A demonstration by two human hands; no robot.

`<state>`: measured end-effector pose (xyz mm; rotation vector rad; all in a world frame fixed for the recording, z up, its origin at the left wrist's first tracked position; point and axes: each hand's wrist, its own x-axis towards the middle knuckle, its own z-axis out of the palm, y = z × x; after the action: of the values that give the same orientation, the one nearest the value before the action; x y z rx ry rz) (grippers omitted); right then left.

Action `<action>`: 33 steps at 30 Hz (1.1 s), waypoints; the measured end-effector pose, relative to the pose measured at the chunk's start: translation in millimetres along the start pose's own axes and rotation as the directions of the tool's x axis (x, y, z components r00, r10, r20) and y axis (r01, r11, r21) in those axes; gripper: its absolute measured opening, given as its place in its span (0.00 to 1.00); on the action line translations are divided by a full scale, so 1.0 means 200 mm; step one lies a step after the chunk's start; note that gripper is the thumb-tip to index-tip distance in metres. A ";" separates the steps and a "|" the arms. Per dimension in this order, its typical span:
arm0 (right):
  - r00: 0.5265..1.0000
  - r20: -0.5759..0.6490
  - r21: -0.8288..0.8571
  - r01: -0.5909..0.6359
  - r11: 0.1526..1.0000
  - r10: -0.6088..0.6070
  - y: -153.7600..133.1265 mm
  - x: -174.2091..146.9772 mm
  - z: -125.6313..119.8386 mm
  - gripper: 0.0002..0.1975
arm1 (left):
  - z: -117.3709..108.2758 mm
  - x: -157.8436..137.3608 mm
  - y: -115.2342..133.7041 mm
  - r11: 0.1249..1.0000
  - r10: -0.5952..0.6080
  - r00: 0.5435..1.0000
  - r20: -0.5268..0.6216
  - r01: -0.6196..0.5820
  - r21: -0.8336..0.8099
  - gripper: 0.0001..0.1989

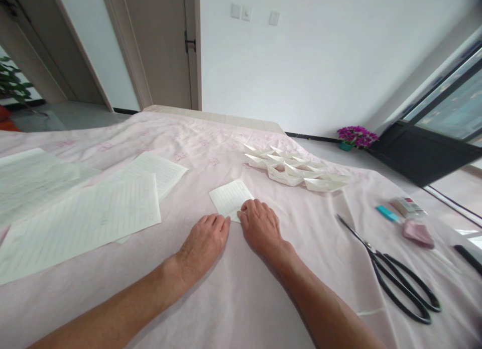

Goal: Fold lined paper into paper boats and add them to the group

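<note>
A small folded piece of lined paper [230, 196] lies flat on the pink cloth in front of me. At its near left corner, my left hand [206, 236] rests with fingers curled and the thumb against the paper's edge. My right hand [260, 223] presses on the near right part, fingers bent together over a fold and covering it. Both hands are closed at the paper's near edge, thumbs close to each other. Behind and to the right stand several folded paper boats [286, 174] in a cluster.
Loose lined sheets [86, 223] overlap at the left. Black-handled scissors [391, 273] lie open at the right, points away from me. Beyond them are a blue eraser [387, 213], a small wrapped package [408, 207] and a pink item [417, 234]. The pink cloth [188, 314] is wrinkled.
</note>
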<state>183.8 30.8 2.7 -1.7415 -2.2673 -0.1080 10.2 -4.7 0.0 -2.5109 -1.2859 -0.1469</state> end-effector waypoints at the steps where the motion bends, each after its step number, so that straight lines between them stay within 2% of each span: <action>1: 1.000 -0.007 -0.002 -0.007 1.000 0.007 -0.01 -0.01 0.00 0.09 | 0.00 0.00 0.00 1.000 -0.010 1.000 0.009 0.010 -0.006 0.15; 5: 0.999 -0.024 -0.003 -0.024 1.000 0.024 -0.04 -0.03 0.01 0.15 | -0.03 0.00 0.01 0.999 -0.041 0.999 0.024 0.041 -0.023 0.14; 14: 0.999 -0.013 0.069 -0.050 0.996 0.051 -0.02 -0.03 0.01 0.10 | -0.04 -0.04 -0.01 0.994 -0.111 0.994 0.016 0.112 -0.023 0.17; 27: 1.000 -0.003 0.031 -0.025 0.999 0.025 -0.01 -0.03 0.01 0.12 | 0.00 -0.09 -0.07 0.995 -0.069 0.993 -0.091 0.062 -0.084 0.18; 33: 1.000 -0.002 0.026 -0.026 0.999 0.026 -0.01 -0.03 0.01 0.12 | 0.00 -0.11 -0.07 0.995 -0.062 0.996 -0.062 0.057 -0.084 0.19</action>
<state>182.0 25.9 -0.9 -1.7561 -2.2338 -0.0757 -13.1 -14.1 -1.4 -2.5146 -1.3550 -0.2978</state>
